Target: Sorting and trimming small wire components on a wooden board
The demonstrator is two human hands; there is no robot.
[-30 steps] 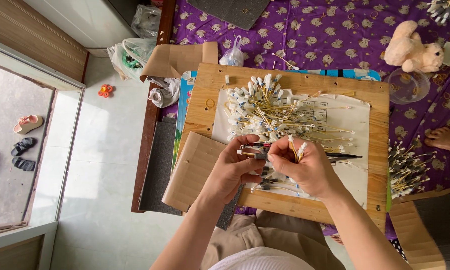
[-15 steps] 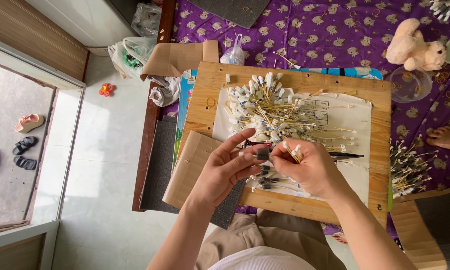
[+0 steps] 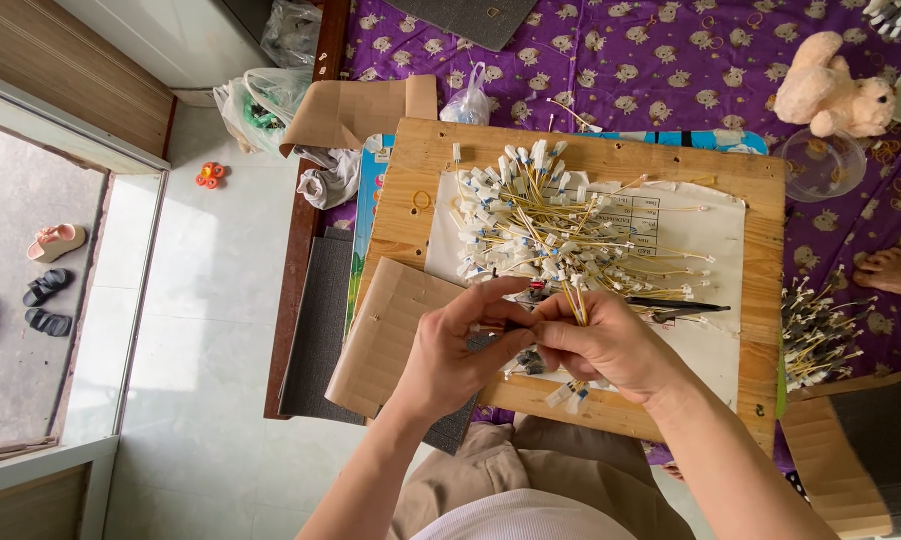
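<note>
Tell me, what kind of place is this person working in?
Most likely a home, with piecework done on the floor: a purple patterned mat under a low wooden board, a plush toy lying nearby, and sandals outside the doorway.

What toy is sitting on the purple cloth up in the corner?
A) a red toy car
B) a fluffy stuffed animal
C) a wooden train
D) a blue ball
B: a pale, fluffy stuffed animal lies on the purple patterned cloth at the top right, past the wooden board where both hands work on the yellow wires.
</note>
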